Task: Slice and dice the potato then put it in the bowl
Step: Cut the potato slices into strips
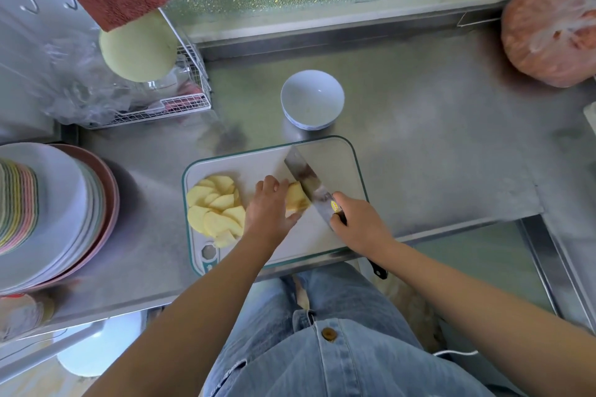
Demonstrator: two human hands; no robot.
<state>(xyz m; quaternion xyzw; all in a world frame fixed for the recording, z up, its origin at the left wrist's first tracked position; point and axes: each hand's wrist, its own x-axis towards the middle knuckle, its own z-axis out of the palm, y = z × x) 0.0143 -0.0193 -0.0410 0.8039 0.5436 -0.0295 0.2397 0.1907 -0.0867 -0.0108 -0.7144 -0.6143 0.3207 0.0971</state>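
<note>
Head view, looking down on a steel counter [435, 138] with a white cutting board [251, 164] at its near edge. On the middle of the board lies the uncut remainder of the peeled potato [296, 196]. The left hand [269, 208] holds it from the left, fingers curled over its top and thumb at its near side. The right hand [358, 222], over the board's near right corner, is closed around the handle of a broad knife [308, 182]. The blade runs diagonally toward the board's far edge and meets the right side of the potato. A fanned heap of potato slices [214, 206] covers the board's left end, just beside the left hand. A white bowl [311, 100] stands on the counter just beyond the board's far edge, with nothing visible in it. A stack of plates [48, 213] sits well to the left of the board. A wire rack [180, 106] stands beyond the board's far left corner.
</note>
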